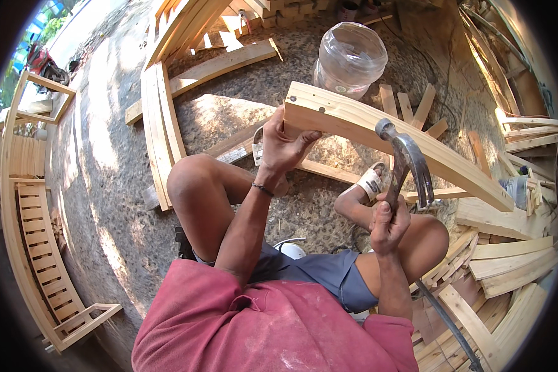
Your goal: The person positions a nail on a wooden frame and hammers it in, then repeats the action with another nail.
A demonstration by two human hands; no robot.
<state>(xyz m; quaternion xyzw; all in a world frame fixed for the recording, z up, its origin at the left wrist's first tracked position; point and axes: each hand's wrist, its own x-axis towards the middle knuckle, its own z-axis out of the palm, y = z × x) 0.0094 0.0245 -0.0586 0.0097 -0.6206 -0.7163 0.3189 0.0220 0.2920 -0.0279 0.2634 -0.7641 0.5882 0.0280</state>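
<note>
head view, centre: left hand point(284, 146) grasps plank point(366, 125), right hand point(388, 228) grasps hammer point(408, 152). for square blows, keep plank steady.

Metal-headed claw hammer point(409, 162) near a long pale board point(353, 118).

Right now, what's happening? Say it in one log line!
left hand: grips wooden beam near left end | right hand: holds claw hammer | nearby: clear plastic container beyond beam
</note>
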